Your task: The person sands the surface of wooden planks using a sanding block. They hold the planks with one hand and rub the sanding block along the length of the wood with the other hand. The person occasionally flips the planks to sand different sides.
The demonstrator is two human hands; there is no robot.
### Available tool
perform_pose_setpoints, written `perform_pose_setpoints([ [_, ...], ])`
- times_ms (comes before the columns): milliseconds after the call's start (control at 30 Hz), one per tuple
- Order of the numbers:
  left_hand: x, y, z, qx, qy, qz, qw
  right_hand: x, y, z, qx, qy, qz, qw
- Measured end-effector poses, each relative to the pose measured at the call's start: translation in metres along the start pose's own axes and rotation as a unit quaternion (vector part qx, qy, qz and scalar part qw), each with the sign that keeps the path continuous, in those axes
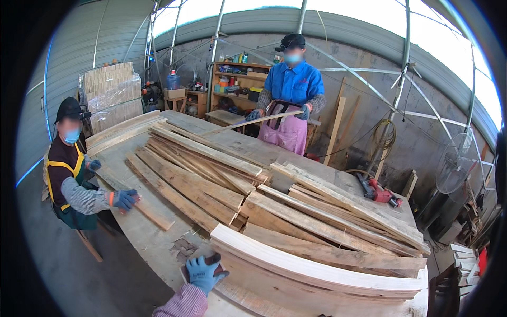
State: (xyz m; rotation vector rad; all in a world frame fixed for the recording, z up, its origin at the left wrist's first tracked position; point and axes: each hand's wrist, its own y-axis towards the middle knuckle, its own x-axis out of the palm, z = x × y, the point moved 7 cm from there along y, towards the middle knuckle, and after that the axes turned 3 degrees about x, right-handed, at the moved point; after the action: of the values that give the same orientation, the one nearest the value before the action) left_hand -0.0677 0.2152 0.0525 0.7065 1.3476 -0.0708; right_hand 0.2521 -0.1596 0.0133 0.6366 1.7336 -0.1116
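My left hand [203,273], in a blue work glove with a striped sleeve behind it, is at the near edge of the worktable. Its fingers are curled and seem closed round a small dark brown thing, mostly hidden beneath the glove. Under and beside it lies a flat wooden board [259,300] along the table's near side. Just right of the hand, a stack of pale planks [317,264] stands on the table, its top edge bright. My right hand is not in view.
Many rough boards [190,182] lie across the worktable [140,232]. At left, a co-worker [71,164] rests a gloved hand on a narrow board. Across the table, another person [293,84] holds a long thin strip [248,122]. A red power tool [380,194] lies at the right.
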Motion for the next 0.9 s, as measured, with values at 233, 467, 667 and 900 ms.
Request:
perform_pose_setpoints([
  [233, -0.015, -0.052, 0.142, 0.117, -0.061, -0.015, 0.991, 0.004, 0.003, -0.003, -0.011, 0.007, 0.000, 1.000],
  [467, -0.004, -0.016, 0.069, 0.075, -0.081, -0.079, 0.991, 0.002, -0.001, 0.003, -0.007, -0.001, 0.001, 1.000],
  [667, 0.014, 0.013, 0.019, -0.094, 0.051, -0.070, 0.992, 0.005, -0.003, 0.004, -0.002, 0.001, 0.014, 1.000],
  [900, -0.014, -0.061, 0.162, 0.166, -0.101, -0.039, 0.980, 0.005, 0.001, 0.004, -0.013, -0.005, -0.005, 1.000],
])
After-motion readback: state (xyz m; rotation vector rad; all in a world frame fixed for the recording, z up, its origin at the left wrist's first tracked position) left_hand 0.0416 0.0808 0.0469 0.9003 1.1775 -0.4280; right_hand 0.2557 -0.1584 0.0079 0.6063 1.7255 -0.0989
